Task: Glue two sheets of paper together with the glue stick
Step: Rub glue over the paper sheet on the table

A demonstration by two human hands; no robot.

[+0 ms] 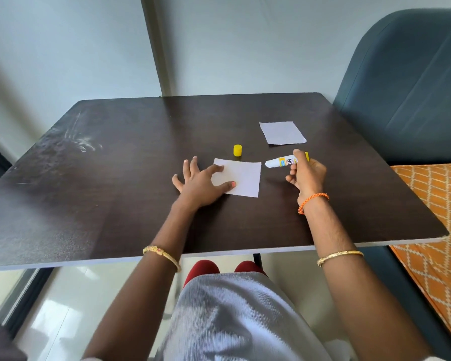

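The dark wooden table (115,191) carries pale scuff marks (81,140) on its far left part, well to the left of the near paper sheet. The left hand (201,185) lies flat with its fingers spread and relaxed: the outer fingers rest on the bare tabletop just left of the near paper sheet (241,178), while the forefinger and thumb press on that sheet's left edge, pinning it down. A gold bangle (162,256) circles the left forearm, nearer the person than the sheet, above the table's front edge.

The near paper sheet is a small white square lying flat near the table's middle. Just beyond its far edge, apart from it, a yellow glue cap (237,150) stands upright.

Just right of the sheet, the uncapped glue stick (281,162) is held nearly level, its white tip pointing left toward the sheet's far right corner and close to it; whether the tip touches the paper cannot be told. The right hand (306,175) grips the stick's yellow rear end, thumb and fingers curled around the barrel. An orange braided thread (313,201) wraps the right wrist, and a second gold bangle (340,256) sits further down that forearm.

Beyond and right of the near sheet, well apart from it, a second paper sheet (282,132) lies flat. Further right, past the table's edge, stands a dark teal chair (406,87), with orange patterned fabric (432,204) below it.
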